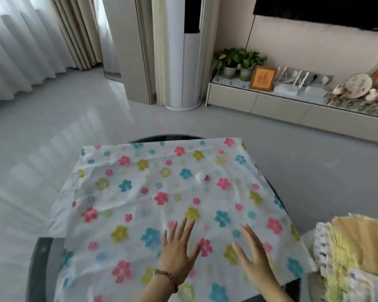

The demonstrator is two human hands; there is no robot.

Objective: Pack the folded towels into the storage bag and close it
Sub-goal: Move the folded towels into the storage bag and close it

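Note:
A flat storage bag (140,192), white with coloured flower prints, lies spread over a round dark table (42,264). A small white round valve (200,177) sits near the bag's middle. My left hand (178,247) lies flat on the bag's near part, fingers straight and spread, a bead bracelet on the wrist. My right hand (254,256) rests flat on the bag beside it, fingers straight. A stack of folded towels (356,249), yellow and white, stands at the lower right, just off the bag's right edge.
Grey tiled floor surrounds the table. A low TV cabinet (271,101) with potted plants (236,59), a framed picture and ornaments runs along the right wall. A white column unit (183,73) stands behind the table, with curtains at the left.

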